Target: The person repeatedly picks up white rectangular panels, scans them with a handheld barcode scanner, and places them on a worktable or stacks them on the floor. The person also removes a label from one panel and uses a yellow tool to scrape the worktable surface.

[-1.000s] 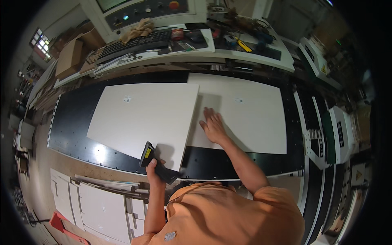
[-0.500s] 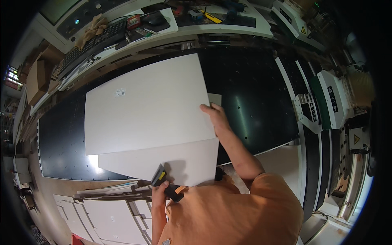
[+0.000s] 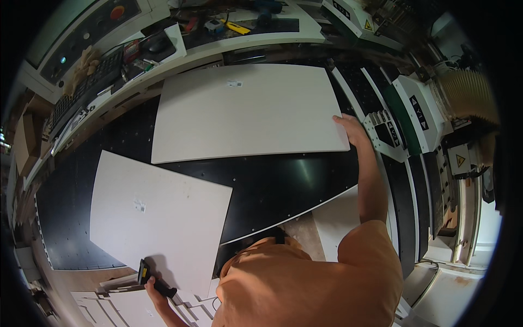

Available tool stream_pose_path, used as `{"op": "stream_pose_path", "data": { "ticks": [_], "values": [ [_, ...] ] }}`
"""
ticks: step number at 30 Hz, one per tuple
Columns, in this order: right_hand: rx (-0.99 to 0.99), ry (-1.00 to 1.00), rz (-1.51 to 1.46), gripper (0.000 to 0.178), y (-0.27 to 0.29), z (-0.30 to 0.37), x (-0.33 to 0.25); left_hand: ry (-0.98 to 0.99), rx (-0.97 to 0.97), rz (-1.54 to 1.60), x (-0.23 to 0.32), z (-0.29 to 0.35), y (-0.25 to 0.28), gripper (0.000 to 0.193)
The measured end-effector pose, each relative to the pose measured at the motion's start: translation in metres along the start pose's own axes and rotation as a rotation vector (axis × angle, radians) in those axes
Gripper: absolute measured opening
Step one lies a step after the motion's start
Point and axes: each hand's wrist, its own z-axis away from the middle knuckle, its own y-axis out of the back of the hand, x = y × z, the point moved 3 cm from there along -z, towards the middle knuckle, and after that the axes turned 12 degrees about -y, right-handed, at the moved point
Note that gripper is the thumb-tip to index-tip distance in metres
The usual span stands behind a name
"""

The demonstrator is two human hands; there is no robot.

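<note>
On the black surface (image 3: 294,180), the far white panel (image 3: 250,117) is best handled level; the near white panel (image 3: 163,201), overhanging the front edge, deserves clearance; the right hand (image 3: 351,129) has its grip on the far panel's right edge; the left hand (image 3: 151,285), grip around the scanner (image 3: 144,271), should avoid knocks.

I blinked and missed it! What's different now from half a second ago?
The farther white panel, which overlapped the nearer white panel, has moved right and clear of it. Black table shows between them, and the nearer panel's label is uncovered. The right hand still holds the farther panel's right edge; the left hand still holds the black scanner.
</note>
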Motion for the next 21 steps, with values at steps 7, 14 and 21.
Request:
{"op": "stream_pose_path", "data": {
  "ticks": [7,14,21],
  "values": [
    [0.422,0.875,0.737,0.046,-0.118,0.003,0.010,0.124,0.012,0.007,-0.020,0.001,0.089,0.041],
    [0.587,0.960,0.694,0.032,-0.210,0.007,-0.011,0.090,0.052,-0.004,-0.025,0.004,0.052,0.034],
    [0.610,0.923,0.715,0.029,-0.172,-0.020,-0.013,0.108,0.055,-0.020,-0.023,0.003,-0.002,0.034]
  ]
}}
